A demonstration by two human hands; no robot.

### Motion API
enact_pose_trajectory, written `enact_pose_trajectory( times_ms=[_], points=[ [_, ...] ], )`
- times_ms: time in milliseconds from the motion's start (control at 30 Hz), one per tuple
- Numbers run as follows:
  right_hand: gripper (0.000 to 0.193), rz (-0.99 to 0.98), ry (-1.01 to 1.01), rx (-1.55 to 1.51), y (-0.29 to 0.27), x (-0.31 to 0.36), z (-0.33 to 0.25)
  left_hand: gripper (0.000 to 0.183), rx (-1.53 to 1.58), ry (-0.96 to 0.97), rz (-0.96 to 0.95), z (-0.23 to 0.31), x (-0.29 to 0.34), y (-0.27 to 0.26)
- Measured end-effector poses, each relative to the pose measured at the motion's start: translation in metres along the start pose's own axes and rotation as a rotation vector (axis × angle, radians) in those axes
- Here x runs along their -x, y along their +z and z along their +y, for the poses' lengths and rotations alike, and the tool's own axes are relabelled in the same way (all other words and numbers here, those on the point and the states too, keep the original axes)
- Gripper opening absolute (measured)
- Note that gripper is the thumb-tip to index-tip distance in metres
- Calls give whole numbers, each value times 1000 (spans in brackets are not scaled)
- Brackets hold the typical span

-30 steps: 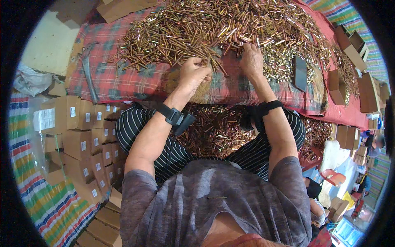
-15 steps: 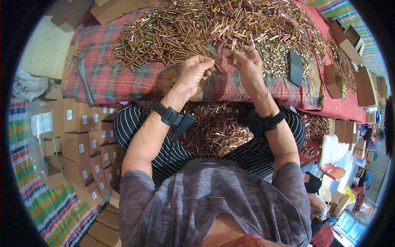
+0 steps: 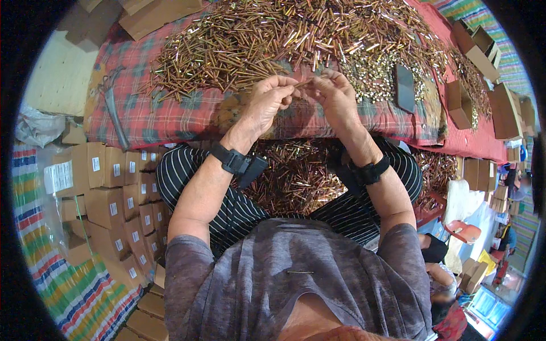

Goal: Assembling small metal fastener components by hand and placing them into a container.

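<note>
My left hand [image 3: 266, 105] is closed in a pinch on one end of a thin copper-coloured metal rod [image 3: 304, 83]. At its other end, the fingertips of my right hand [image 3: 338, 101] close round the rod. Anything small between those right fingertips is hidden. Both hands are just above the near edge of a red plaid padded cloth [image 3: 193, 116]. Beyond them spreads a large heap of similar metal rods [image 3: 250, 42]. Many small shiny gold-coloured metal pieces [image 3: 369, 77] lie to the right of my right hand.
A dark phone [image 3: 404, 88] lies on the gold pieces. At the left is a metal hand tool [image 3: 115, 113]. Labelled cartons [image 3: 105, 207] are stacked on the left, and open boxes [image 3: 459, 105] stand right. More rods [image 3: 296, 176] lie between my legs. People sit at the lower right.
My right hand has moved slightly left, and its fingertips now meet the rod's end. The rod lies more level between both hands. The whole view has shifted a little.
</note>
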State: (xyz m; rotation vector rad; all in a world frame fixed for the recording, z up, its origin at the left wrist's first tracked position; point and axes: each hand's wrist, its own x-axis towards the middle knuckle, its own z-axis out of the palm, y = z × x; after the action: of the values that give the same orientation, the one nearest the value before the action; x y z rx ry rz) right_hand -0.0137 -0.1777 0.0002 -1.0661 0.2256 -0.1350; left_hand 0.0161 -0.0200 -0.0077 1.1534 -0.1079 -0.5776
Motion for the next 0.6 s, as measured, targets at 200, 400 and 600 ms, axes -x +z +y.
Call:
enact_pose_trajectory(
  times_ms=[200,400,600],
  points=[
    [18,-84,-126,577,-9,3,17,13,-83,-86,42,-3,1,7],
    [18,34,-497,1344,-36,-32,-2,12,119,-84,27,-11,-7,-10],
    [18,108,-598,1965,-71,-58,12,9,147,-117,93,-7,-6,-7]
  ],
)
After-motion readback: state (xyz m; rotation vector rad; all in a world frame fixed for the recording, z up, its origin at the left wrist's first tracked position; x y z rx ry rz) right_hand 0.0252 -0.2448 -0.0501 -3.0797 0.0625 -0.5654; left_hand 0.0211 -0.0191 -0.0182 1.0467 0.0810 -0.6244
